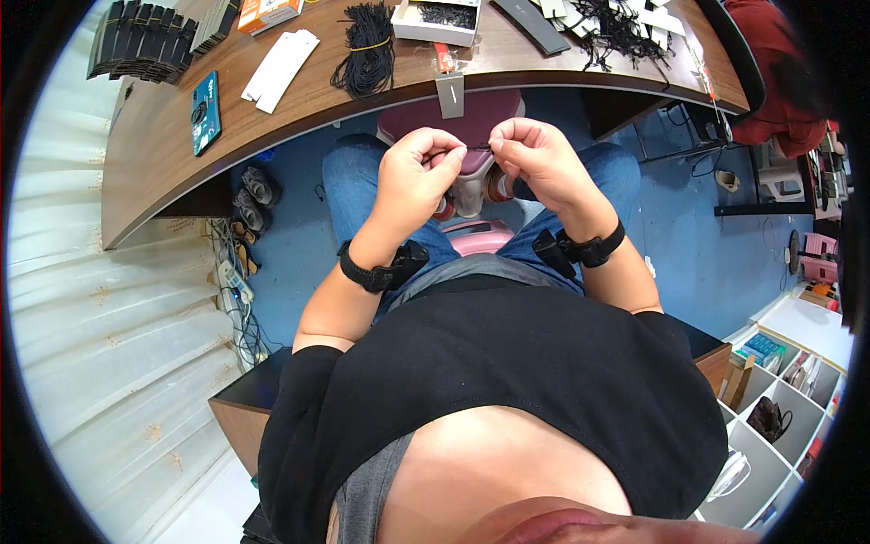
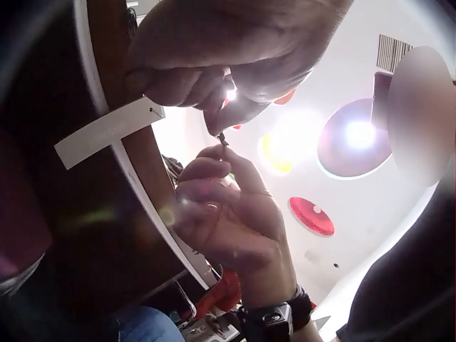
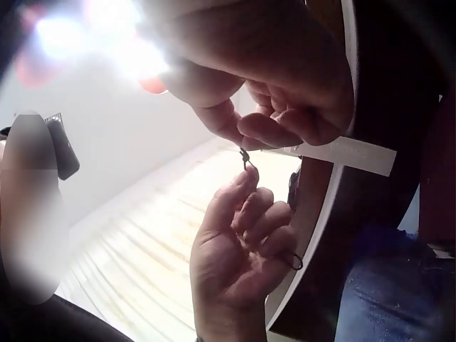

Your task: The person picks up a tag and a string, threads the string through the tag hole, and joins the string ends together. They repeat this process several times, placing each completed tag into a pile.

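Note:
Both hands meet above the lap, in front of the table edge. Thumb and forefinger of my left hand (image 1: 412, 177) pinch one end of a short knotted black cord (image 3: 245, 155). My right hand (image 1: 546, 165) pinches the other end, so the cord bridges the small gap between the fingertips. A small dark loop (image 3: 297, 262) pokes out beside the left hand's lower fingers in the right wrist view. Just beyond the hands, a pale rectangular tag (image 1: 449, 95) juts over the table edge; it also shows in the left wrist view.
On the wooden table (image 1: 163, 136) lie a bundle of black cords (image 1: 366, 50), white card strips (image 1: 281, 68), a blue phone-like box (image 1: 206, 113), an open white box (image 1: 437, 20) and a heap of tags with black strings (image 1: 625, 27). A pink stool (image 1: 503, 109) stands below the edge.

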Tool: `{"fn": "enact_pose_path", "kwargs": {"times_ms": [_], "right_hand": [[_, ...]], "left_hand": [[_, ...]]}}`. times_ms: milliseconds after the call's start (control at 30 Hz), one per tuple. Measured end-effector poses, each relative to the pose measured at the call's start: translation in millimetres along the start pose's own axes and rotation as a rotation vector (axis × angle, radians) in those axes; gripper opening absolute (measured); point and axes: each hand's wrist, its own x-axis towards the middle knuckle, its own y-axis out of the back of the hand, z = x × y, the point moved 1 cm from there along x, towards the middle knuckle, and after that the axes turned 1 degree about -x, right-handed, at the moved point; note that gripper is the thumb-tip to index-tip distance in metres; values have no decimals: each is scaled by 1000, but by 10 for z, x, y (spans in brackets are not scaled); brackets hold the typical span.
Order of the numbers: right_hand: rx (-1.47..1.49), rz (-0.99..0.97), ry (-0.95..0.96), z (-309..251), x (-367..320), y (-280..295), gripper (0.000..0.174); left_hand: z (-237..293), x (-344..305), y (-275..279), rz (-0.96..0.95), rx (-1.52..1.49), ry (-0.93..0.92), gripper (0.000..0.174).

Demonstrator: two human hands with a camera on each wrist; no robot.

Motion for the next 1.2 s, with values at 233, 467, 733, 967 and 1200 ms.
{"fn": "enact_pose_path", "kwargs": {"times_ms": [233,467,733,967,1200], "right_hand": [[-30,44,47,-3,-2,23,5],[-63,49,41,-21,-7,19,4],[-53,35,32,-21,-7,-5,4],[-384,124,210,-49,8,-24,15],[-656,78,160,-69,-15,-207,12]], "left_hand": [[-2,1,19,-44,-143,78,9],[-46,11,-45,53,-174,-29,12],[-70,19,-91,112,-328,-22,8],[-64,71,18,22,-146,-23,10],[-43,82,1,-131,-187,133,9]]}}
